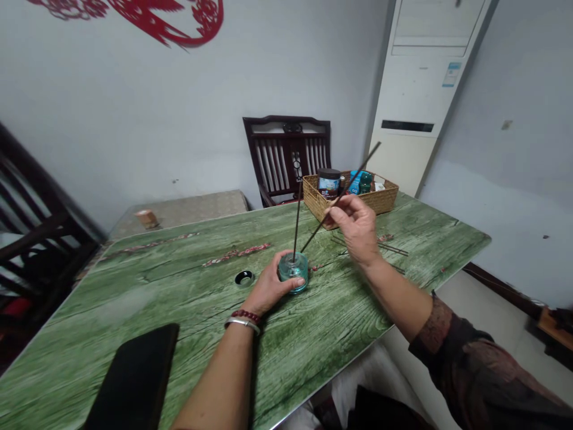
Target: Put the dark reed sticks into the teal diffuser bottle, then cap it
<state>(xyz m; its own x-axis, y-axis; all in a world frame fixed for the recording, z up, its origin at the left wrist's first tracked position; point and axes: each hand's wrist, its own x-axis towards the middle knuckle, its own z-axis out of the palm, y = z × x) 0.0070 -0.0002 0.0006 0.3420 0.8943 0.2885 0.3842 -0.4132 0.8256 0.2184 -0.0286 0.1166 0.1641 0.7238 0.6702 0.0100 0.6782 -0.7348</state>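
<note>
Just glass jar (292,270) on green tabletop (134,292)

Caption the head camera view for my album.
Left hand steadies a teal glass jar as right hand holds a dark stick.

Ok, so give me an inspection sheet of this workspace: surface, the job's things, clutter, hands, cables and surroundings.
surface: green wood-grain table
job's things: glass jar with a dark stick upright in it; second stick held above the table
clutter: loose sticks, black lid, black slab, wicker basket of containers
grippers: left hand grips the jar; right hand pinches the second stick
cables: nothing seen
surroundings: wooden chair, white air conditioner, red paper-cut on the wall
</note>
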